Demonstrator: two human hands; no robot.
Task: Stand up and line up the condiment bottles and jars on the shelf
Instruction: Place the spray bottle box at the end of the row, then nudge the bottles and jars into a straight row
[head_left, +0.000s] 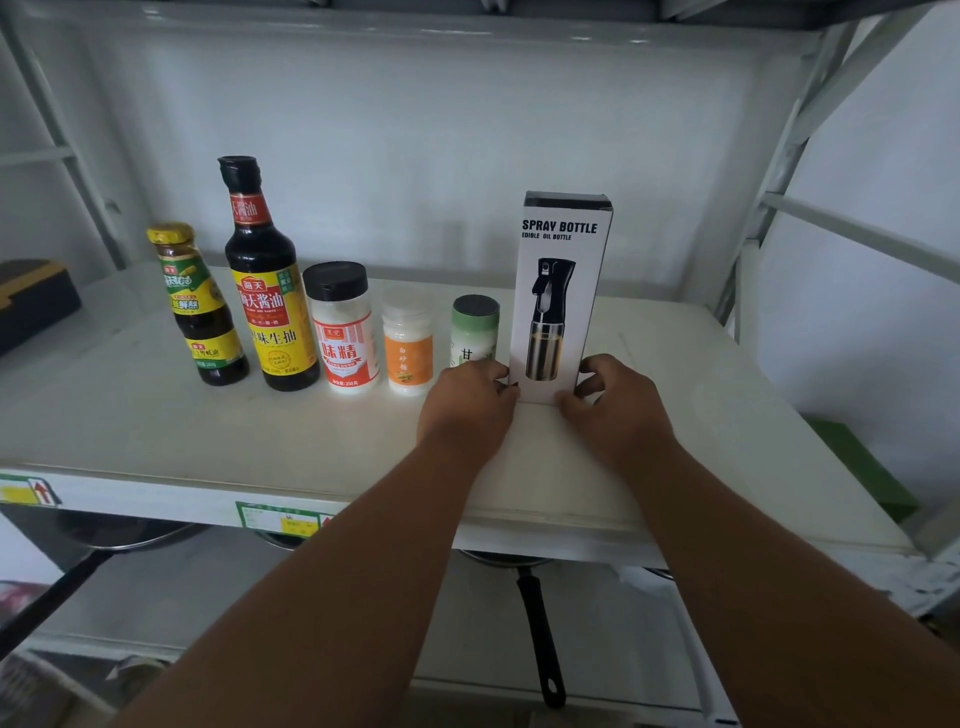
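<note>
- My left hand (467, 400) is at the lower left corner of the spray bottle box (561, 296), fingers curled in, the fingertips pinching that edge of the box near its base.
- My right hand (613, 402) is at the lower right corner of the same box, fingers bent around the edge and the thumb low against the front, so the box is gripped between my two hands.
- The spray bottle box stands upright on the shelf (156, 436), printed front facing me, with a picture of a black-topped oil sprayer on it.
- Just left of the box stands the green jar (475, 325) with a dark lid, upright; my left hand covers its lower part.
- Next further left of the box is the small white jar with the orange label (408, 343), upright.
- Beyond that, the white jar with the black lid (343, 327) and red-orange label, upright.
- Further left still, the tall soy sauce bottle (267, 280), dark with a yellow and red label, upright.
- Farthest left from the box is the short oyster sauce bottle (200, 306) with a yellow cap, upright.
- All six stand in a row, near one another, the box at the right end.
- Well to the left of the box, at the shelf's far end, sits a dark case (31, 301).
- Below the box, under the shelf, a black pan handle (540, 634) hangs down.
</note>
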